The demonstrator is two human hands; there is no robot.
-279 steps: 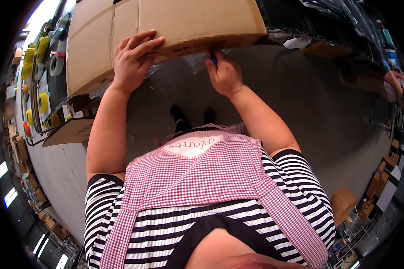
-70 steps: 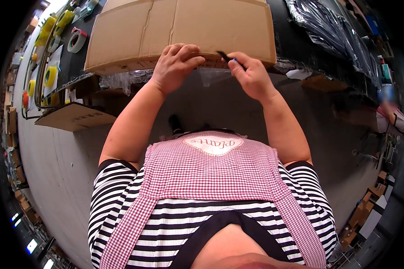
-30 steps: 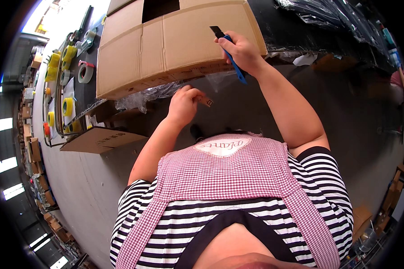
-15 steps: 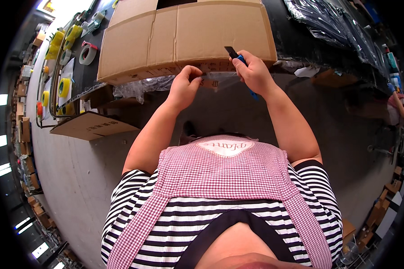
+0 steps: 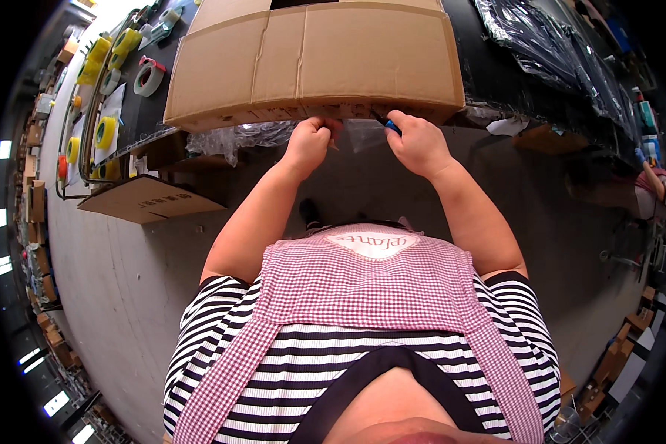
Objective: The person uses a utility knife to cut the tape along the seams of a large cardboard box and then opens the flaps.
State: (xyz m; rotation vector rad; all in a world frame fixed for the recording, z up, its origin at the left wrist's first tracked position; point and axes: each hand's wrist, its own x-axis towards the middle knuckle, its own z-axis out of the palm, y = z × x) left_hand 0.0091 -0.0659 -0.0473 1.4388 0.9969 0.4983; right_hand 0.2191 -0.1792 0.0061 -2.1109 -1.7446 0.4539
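Note:
A large brown cardboard box lies on the dark table with its near side facing me. At that side my right hand grips a blue utility knife, its dark blade end pointing up-left against the box's lower near edge. My left hand is closed just below the same edge, left of the knife. A small brownish bit shows under its fingers, too hidden to name. Between the hands, clear plastic film hangs below the box.
Tape rolls and a tape dispenser are at the left of the table. Clear plastic wrap bulges from below the tabletop. A flat cardboard piece leans lower left. Plastic-wrapped dark packages lie at the right.
My right hand has lowered and turned the knife, bringing its blade from in front of the box's near face down to its lower edge. My left hand has closed further and moved slightly.

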